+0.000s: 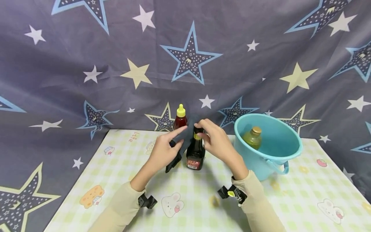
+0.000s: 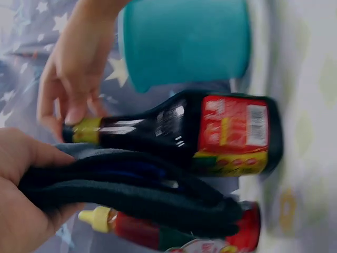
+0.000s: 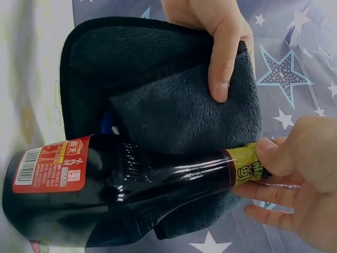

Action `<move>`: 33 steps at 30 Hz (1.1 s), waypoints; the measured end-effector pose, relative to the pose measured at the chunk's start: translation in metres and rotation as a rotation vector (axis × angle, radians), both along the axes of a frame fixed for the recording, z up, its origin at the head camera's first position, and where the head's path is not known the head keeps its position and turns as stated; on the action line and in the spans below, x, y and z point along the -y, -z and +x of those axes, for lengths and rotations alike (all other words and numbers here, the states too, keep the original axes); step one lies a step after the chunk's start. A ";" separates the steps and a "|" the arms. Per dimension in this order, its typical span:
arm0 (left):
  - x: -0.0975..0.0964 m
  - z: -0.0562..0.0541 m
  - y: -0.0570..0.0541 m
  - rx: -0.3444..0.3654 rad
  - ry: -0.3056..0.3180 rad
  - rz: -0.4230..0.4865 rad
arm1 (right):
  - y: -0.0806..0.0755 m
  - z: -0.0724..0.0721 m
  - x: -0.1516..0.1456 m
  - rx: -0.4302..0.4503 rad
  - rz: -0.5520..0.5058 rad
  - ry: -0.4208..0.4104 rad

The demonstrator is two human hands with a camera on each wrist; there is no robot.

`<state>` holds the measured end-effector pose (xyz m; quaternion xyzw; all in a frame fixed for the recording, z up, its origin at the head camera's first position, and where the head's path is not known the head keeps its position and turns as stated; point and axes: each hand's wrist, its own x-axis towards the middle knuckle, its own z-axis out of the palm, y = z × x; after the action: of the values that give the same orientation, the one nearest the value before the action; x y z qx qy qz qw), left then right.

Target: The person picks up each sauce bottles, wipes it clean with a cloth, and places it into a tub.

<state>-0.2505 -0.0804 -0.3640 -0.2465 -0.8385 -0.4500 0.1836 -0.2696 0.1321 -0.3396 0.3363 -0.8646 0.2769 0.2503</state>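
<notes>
My right hand (image 1: 217, 140) pinches the black cap and yellow neck band of a dark soy sauce bottle (image 1: 195, 151), which stands upright on the table with a red label low on its side. My left hand (image 1: 163, 149) grips a folded dark grey cloth (image 3: 174, 97), thumb on one face. The plush, dark-edged cloth hangs close beside the bottle, partly behind it in the right wrist view. Just behind the cloth stands a red sauce bottle (image 1: 180, 121) with a yellow nozzle cap, its lower part hidden in the head view.
A light blue bucket (image 1: 268, 161) stands to the right of the dark bottle, its handle hanging at the front. Inside leans a yellowish-green bottle (image 1: 252, 139) with a gold cap. A checked tablecloth (image 1: 116, 167) covers the table; a grey star-patterned curtain (image 1: 95, 51) hangs behind.
</notes>
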 end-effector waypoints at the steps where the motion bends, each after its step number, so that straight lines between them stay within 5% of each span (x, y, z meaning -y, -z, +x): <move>1: -0.003 0.001 0.003 -0.016 0.011 -0.003 | 0.001 0.000 0.000 -0.002 -0.002 0.000; 12: -0.019 0.002 0.018 -0.217 -0.004 -0.050 | -0.002 -0.004 -0.001 -0.028 -0.022 0.011; 17: -0.012 0.001 0.015 -0.182 0.026 -0.147 | -0.001 -0.004 -0.002 -0.017 -0.033 -0.010; 27: 0.014 -0.007 -0.003 0.002 0.174 -0.454 | -0.002 -0.006 0.000 0.025 -0.061 -0.090; 33: 0.017 -0.012 0.000 0.065 0.229 -0.555 | -0.002 -0.005 0.001 0.042 -0.047 -0.060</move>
<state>-0.2626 -0.0974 -0.3636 -0.3657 -0.9016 -0.2289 0.0305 -0.2749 0.1310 -0.3378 0.3502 -0.8524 0.3117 0.2316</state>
